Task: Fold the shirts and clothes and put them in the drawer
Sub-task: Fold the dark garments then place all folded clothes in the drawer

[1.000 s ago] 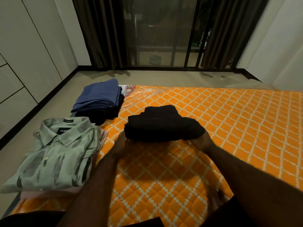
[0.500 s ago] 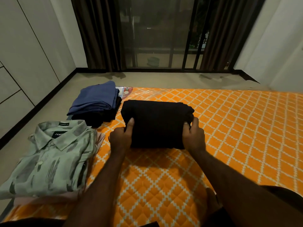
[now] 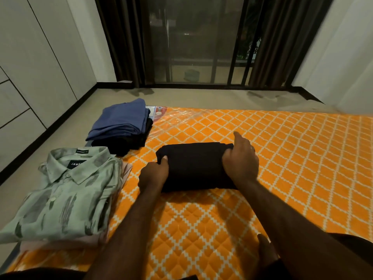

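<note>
Left hand (image 3: 153, 174) grips folded black garment (image 3: 193, 166) on orange mattress (image 3: 282, 158); right hand (image 3: 241, 158) grasps its right edge.

A bedroom in a home is shown. An orange quilted mattress (image 3: 282, 158) is laid directly on the floor (image 3: 201, 98) across the lower right of the frame. Built-in white wardrobe panels (image 3: 30, 67) are seen at the upper left, and dark curtains (image 3: 121, 37) are hung beside a glass balcony door (image 3: 191, 41) at top centre.
</note>
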Tool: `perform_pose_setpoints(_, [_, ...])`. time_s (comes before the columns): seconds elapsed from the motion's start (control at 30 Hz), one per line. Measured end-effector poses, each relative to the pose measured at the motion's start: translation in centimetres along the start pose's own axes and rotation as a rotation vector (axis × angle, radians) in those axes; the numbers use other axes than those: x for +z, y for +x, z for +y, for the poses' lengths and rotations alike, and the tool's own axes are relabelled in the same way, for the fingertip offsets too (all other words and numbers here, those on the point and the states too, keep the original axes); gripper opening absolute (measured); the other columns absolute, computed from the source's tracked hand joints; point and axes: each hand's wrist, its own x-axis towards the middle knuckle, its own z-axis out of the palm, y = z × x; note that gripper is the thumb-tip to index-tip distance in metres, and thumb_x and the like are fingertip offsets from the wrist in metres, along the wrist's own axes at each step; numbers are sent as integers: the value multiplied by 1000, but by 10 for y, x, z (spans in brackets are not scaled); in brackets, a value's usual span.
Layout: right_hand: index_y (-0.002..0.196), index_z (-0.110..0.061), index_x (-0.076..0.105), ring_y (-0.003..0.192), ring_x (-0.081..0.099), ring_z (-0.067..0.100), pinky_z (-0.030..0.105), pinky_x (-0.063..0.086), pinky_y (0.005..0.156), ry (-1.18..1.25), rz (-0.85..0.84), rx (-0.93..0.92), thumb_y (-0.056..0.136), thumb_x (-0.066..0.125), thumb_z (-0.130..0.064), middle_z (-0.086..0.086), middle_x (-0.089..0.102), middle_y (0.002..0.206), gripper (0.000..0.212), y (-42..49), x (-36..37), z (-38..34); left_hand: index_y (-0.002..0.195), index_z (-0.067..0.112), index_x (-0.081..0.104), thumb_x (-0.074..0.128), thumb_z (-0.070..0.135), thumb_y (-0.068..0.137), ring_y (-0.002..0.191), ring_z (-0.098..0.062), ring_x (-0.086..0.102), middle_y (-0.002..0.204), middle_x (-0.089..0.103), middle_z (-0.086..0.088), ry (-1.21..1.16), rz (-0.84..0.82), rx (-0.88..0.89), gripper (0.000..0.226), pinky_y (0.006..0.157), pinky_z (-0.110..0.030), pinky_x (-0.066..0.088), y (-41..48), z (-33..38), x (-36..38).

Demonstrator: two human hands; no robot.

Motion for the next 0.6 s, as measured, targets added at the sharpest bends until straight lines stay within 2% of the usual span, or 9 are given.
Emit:
perform_pose_setpoints(0.03, [151, -18, 44, 134, 48, 33, 51, 45, 104, -7, 56, -145, 92, 45, -25, 10, 53, 145, 59, 2, 0, -11, 139, 5, 49, 46, 52, 102, 126, -42, 51, 140, 52, -22, 63, 113, 63, 60, 99, -49, 44, -6, 5, 0])
perform_pose_setpoints(0.07, [149, -22, 48, 143, 41, 31, 53, 39, 111, -45, 25, -261, 94, 43, -31, 8, 50, 150, 57, 4, 2, -21, 144, 7, 43, 51, 42, 101, 131, -41, 47, 146, 46, -21, 112, 232, 192, 56, 102, -52, 42, -11, 10, 0])
perform_pose_setpoints(0.13, [152, -34, 45, 157, 14, 29, 57, 17, 123, -173, -176, -368, 101, 34, -49, 5, 34, 164, 54, 6, 17, -31, 150, 9, 36, 56, 29, 99, 141, -37, 37, 154, 39, -18, 156, 401, 573, 58, 109, -53, 39, -14, 23, 3])
perform_pose_setpoints(0.2, [159, -42, 26, 159, -5, 28, 60, 1, 123, -259, -370, -362, 104, 22, -61, 3, 15, 171, 58, 3, 36, -27, 155, 12, 32, 49, 32, 102, 153, -34, 19, 163, 30, -13, 250, 376, 827, 59, 119, -52, 28, -11, 40, 8])
perform_pose_setpoints(0.27, [161, -47, 12, 158, -8, 27, 61, -3, 123, -255, -458, -316, 105, 16, -63, 0, 7, 172, 58, 1, 51, -17, 160, 14, 21, 35, 42, 107, 157, -32, -2, 170, 10, -9, 419, 236, 848, 62, 125, -51, 10, -4, 51, 19])
perform_pose_setpoints(0.33, [160, -48, 8, 159, -3, 27, 60, -3, 124, -244, -510, -272, 106, 15, -60, -1, 6, 172, 56, 3, 58, -9, 162, 16, 13, 24, 48, 108, 157, -30, -8, 171, 1, -6, 503, 77, 795, 64, 125, -48, 2, 3, 49, 34])
perform_pose_setpoints(0.4, [161, -48, 6, 159, 0, 27, 59, -3, 125, -255, -565, -249, 107, 15, -57, 0, 6, 172, 56, 3, 65, -4, 162, 17, 16, 20, 49, 108, 157, -28, -2, 171, 6, -6, 496, -17, 748, 62, 126, -47, 3, 10, 40, 48])
perform_pose_setpoints(0.47, [161, -47, 6, 159, 1, 26, 57, -5, 125, -260, -580, -247, 107, 16, -55, 1, 6, 172, 56, 1, 73, -1, 162, 18, 19, 20, 48, 108, 157, -27, 2, 170, 12, -5, 496, -29, 719, 62, 126, -46, 5, 15, 35, 56])
perform_pose_setpoints(0.6, [161, -46, 7, 159, 3, 24, 56, -6, 125, -259, -582, -231, 107, 16, -54, 0, 7, 172, 56, -1, 85, 1, 163, 19, 15, 19, 50, 107, 157, -27, 0, 171, 8, -5, 537, -107, 674, 64, 127, -47, 1, 22, 36, 59])
